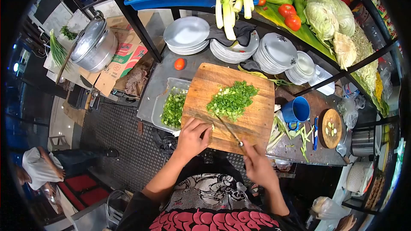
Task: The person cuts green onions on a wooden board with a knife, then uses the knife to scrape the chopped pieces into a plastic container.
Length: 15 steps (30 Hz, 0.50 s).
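A wooden cutting board [250, 128] lies on the metal table, with a pile of chopped green onions [233, 99] on its upper half. My right hand [257, 164] grips a knife [230, 131] by its handle, the blade slanting up-left to the edge of the pile. On the board's lower left rests my left hand [195, 137], its fingers curled. A small pale bit lies by its fingertips; whether they hold anything is hidden. Left of the board, a clear plastic container [159, 102] holds more chopped green onions.
Stacked plates [186, 32] line the table's back, near a tomato [180, 63]. Right of the board are a blue mug [295, 110], a blue-handled knife [316, 134] and a small round board [331, 119]. A blue tray [171, 3] overhangs. Another person [40, 167] is at lower left.
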Each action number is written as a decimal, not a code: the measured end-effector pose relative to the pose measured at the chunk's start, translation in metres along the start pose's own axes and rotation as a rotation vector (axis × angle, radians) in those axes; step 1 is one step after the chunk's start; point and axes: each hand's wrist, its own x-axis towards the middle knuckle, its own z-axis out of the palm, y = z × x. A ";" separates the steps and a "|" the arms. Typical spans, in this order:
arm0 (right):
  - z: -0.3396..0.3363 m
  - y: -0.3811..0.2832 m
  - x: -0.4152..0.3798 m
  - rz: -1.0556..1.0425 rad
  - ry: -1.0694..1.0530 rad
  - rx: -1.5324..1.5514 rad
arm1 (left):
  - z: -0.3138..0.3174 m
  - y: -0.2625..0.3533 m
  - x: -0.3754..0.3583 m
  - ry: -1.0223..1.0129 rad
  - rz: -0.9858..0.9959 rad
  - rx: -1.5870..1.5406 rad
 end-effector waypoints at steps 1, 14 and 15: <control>0.007 -0.007 -0.002 0.023 -0.025 0.004 | 0.000 0.000 0.000 -0.003 0.001 -0.002; 0.059 -0.005 -0.025 -0.009 0.003 0.032 | 0.000 0.003 0.000 -0.005 -0.014 -0.004; 0.058 -0.006 -0.024 -0.013 0.008 0.040 | 0.000 0.003 0.000 -0.007 -0.014 -0.006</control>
